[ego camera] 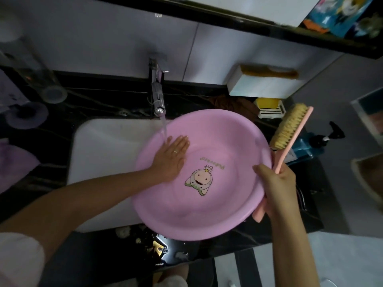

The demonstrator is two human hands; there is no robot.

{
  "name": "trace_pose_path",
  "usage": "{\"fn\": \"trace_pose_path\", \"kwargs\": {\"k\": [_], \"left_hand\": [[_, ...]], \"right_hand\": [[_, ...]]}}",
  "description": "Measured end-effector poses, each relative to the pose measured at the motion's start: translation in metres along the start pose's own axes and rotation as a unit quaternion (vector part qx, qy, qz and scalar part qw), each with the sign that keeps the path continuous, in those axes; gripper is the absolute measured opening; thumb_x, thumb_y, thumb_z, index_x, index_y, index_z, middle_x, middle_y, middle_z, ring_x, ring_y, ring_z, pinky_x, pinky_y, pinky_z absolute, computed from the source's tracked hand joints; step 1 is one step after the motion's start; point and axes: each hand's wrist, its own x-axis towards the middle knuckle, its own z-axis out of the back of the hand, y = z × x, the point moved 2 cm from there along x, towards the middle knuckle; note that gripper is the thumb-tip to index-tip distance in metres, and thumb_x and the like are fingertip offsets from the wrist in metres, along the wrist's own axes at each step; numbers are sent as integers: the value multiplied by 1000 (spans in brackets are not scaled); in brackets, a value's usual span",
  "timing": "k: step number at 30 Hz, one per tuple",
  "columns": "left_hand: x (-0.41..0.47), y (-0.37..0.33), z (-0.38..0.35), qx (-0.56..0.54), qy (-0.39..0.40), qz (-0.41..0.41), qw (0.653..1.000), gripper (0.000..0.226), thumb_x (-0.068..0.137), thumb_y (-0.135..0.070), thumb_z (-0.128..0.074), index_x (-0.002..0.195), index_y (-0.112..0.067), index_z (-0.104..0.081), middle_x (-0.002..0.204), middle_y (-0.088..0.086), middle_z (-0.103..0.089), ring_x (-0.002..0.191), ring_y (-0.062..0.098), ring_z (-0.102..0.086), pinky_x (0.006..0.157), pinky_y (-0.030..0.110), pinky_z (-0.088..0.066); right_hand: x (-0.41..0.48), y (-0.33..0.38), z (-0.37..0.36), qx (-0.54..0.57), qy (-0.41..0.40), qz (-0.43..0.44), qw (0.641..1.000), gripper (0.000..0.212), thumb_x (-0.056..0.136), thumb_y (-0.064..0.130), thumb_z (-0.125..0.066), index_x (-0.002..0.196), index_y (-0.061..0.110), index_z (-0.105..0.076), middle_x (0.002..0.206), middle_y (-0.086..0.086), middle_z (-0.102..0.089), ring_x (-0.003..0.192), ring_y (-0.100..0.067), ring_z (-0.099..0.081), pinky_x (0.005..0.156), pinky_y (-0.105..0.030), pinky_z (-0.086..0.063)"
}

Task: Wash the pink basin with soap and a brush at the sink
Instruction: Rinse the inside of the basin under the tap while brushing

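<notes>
Frame centre: the pink basin (217,204) (cartoon print inside) tilts over the sink (103,154), left hand (170,160) flat inside. The right hand (277,187) grips its rim and the brush (290,129), head pointing upper right, bristles left.

**One head-worn view, steeply down over the sink**

A single wide-angle camera sits on the person's head and looks forward and steeply down, close above the sink (103,154). It is the only view. The pink basin (207,208) fills the middle of the frame, near the lens. The tap (158,100) and the wall (93,38) behind it lie toward 12 o'clock. The near edge of the dark surface (93,251) lies toward 6 o'clock. The left hand (171,158) reaches in from 8 o'clock. The right hand (277,189), gripping the brush (289,129), comes in from 5 o'clock. Straight lines bow toward the frame's edges.
</notes>
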Motion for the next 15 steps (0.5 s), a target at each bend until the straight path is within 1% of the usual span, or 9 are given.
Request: {"fn": "trace_pose_path", "kwargs": {"k": [2, 4, 6, 7, 8, 10, 11, 13, 15], "left_hand": [[-2, 6, 4, 25, -6, -43, 999, 81, 91, -51, 12, 147, -4, -21, 155, 13, -14, 144, 27, -19, 115, 45, 9], [-15, 25, 17, 22, -51, -83, 995, 67, 93, -42, -17, 148, -3, -19, 155, 18, -8, 144, 32, -14, 114, 47, 9], [-34, 35, 32, -1, -83, -32, 996, 71, 83, -15, -54, 146, -2, -24, 154, 25, -11, 143, 40, -12, 112, 40, 19], [-45, 40, 40, -7, -103, 17, 994, 80, 77, -7, -61, 147, -3, -23, 154, 26, -11, 142, 41, -13, 113, 39, 15], [-55, 47, 45, -31, -91, 76, 992, 85, 77, -6, -61, 149, -8, -16, 156, 23, -7, 142, 40, -15, 116, 41, 3], [-80, 65, 58, -116, 5, 203, 972, 87, 84, -13, -58, 151, -18, -3, 155, 18, -9, 136, 35, -30, 108, 40, -28], [-89, 79, 61, -209, 40, 248, 945, 86, 85, -20, -60, 151, -19, -5, 154, 17, -17, 132, 32, -38, 102, 37, -36], [-108, 101, 68, -399, 88, 286, 867, 82, 75, -31, -69, 145, -11, -31, 137, 17, -46, 114, 29, -53, 87, 30, -44], [-124, 111, 73, -550, 71, 310, 772, 57, 67, -23, -71, 118, -3, -59, 108, 17, -62, 86, 26, -59, 70, 27, -46]], "right_hand": [[7, -7, 5, 10, -1, -12, 1000, 26, 84, -4, -53, 86, 22, -61, 80, -5, -62, 71, -19, -60, 62, -30, -51], [14, -21, 12, 36, -10, -43, 998, 24, 85, -3, -53, 91, 18, -61, 83, -6, -62, 74, -20, -61, 60, -29, -50], [21, -38, 15, 64, -3, -86, 994, 23, 85, -2, -54, 101, 13, -61, 88, -10, -63, 78, -24, -61, 60, -29, -49], [24, -47, 14, 79, 8, -109, 991, 26, 84, -1, -54, 106, 12, -61, 92, -12, -63, 80, -26, -61, 61, -30, -49], [26, -57, 13, 93, 20, -132, 987, 30, 84, -1, -54, 110, 11, -61, 95, -13, -63, 83, -27, -62, 62, -32, -50], [31, -74, 10, 126, 39, -176, 976, 37, 80, 1, -56, 115, 11, -61, 100, -16, -63, 88, -31, -61, 68, -37, -52], [33, -79, 8, 139, 45, -197, 969, 42, 76, 3, -59, 118, 11, -61, 104, -18, -63, 92, -34, -61, 72, -41, -53], [41, -87, 7, 146, 62, -241, 958, 57, 64, 9, -64, 121, 9, -60, 116, -24, -60, 103, -41, -58, 84, -51, -52], [46, -92, 4, 128, 96, -280, 947, 57, 61, 10, -66, 117, 5, -60, 117, -26, -57, 108, -44, -55, 95, -58, -44]]}}
